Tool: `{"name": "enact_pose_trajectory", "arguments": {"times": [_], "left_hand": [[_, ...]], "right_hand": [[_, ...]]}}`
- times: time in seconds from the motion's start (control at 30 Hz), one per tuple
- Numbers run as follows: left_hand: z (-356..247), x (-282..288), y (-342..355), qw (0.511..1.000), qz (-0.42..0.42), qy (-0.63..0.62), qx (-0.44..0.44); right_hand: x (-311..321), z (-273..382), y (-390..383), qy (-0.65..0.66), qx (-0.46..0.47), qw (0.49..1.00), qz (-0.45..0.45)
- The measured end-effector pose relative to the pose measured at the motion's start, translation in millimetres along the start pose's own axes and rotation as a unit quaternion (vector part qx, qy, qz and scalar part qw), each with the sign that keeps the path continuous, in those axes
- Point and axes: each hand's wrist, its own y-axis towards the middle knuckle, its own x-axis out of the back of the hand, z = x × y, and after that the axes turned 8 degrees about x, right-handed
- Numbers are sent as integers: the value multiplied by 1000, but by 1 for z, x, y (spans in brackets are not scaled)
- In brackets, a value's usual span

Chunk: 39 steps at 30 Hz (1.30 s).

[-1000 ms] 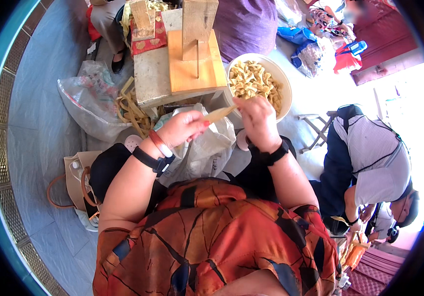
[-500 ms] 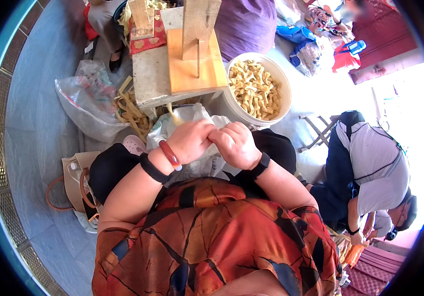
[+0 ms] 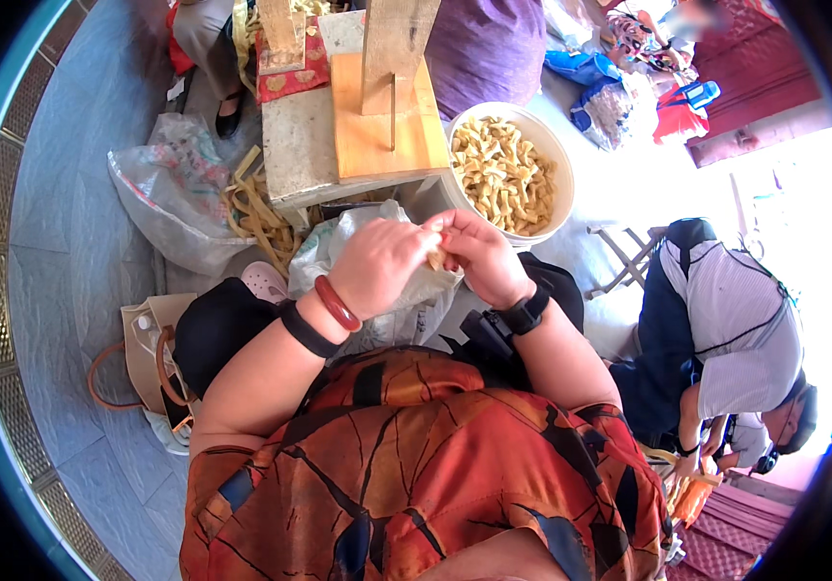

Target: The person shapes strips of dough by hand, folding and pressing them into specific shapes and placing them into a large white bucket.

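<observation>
Both my hands meet above my lap, close to the front of a pale low table. My left hand (image 3: 377, 259) has its fingers closed and its fingertips pressed against my right ones. My right hand (image 3: 489, 257) pinches a small tan folded strip (image 3: 435, 259), mostly hidden by the fingers of both hands. Beneath the hands, a white plastic bag (image 3: 324, 250) spreads over my lap. Just beyond my right hand stands a white bucket (image 3: 565, 184), filled with small knotted tan pieces (image 3: 503, 179).
The low table (image 3: 295, 145) bears a wooden board with an upright plank (image 3: 392, 58). Loose tan strips (image 3: 259, 218) and a clear plastic bag (image 3: 169, 208) lie left. A beige handbag (image 3: 140, 339) stands near my left knee. At right, a person (image 3: 736, 300) bends near a folding stool (image 3: 624, 259).
My hands have risen slightly, and the right one has turned so its fingertips show. The tan strip end hanging beyond my left hand is out of sight; a small folded part shows between the fingers.
</observation>
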Motion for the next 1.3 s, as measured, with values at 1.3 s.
{"name": "enact_pose_trajectory", "arguments": {"times": [1.3], "left_hand": [[-13, 25, 10, 945, -112, -244, 189]], "right_hand": [[-41, 36, -4, -503, 371, 769, 132]]}}
